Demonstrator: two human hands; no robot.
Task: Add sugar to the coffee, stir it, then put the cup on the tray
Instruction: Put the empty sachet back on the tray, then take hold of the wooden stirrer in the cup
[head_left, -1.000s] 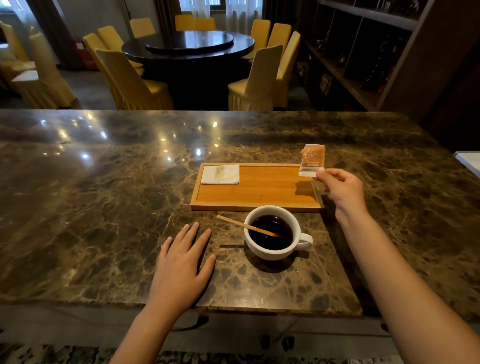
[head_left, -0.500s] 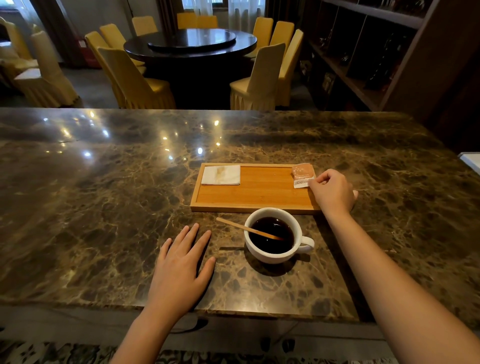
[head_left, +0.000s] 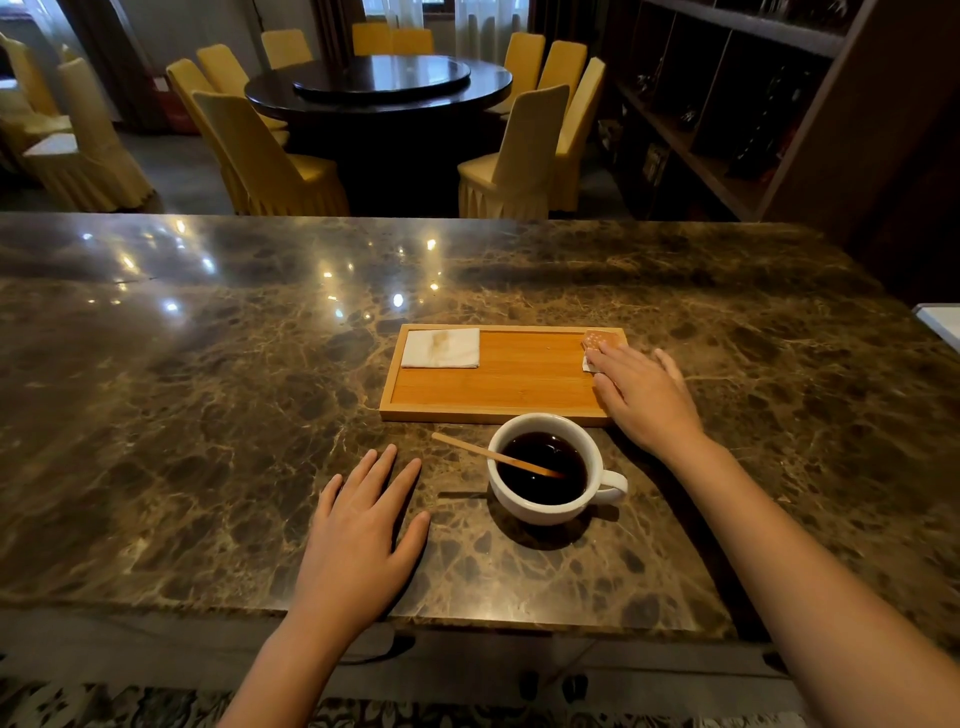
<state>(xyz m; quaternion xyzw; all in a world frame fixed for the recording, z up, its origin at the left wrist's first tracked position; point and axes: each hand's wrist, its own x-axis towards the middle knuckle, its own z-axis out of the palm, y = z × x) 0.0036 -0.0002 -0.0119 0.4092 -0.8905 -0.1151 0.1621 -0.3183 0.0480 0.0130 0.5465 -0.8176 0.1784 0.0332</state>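
The whole left half of the surface (head_left: 156, 415) lies bare, and so does its far strip in the middle of the frame. At centre the tray (head_left: 493, 413) has open wood between the napkin (head_left: 440, 348) and the packet (head_left: 602, 340). The cup (head_left: 543, 512), touching the tray's near rim, and its slanting stick (head_left: 483, 453) crowd the gap between the hands.

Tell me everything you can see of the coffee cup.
The coffee cup is a round white cup, ceramic by its look, standing upright on the marble counter just in front of the wooden tray. Its small loop handle points right. It holds dark coffee nearly to the rim. A thin wooden stir stick leans across its left rim into the liquid. Neither hand touches it.
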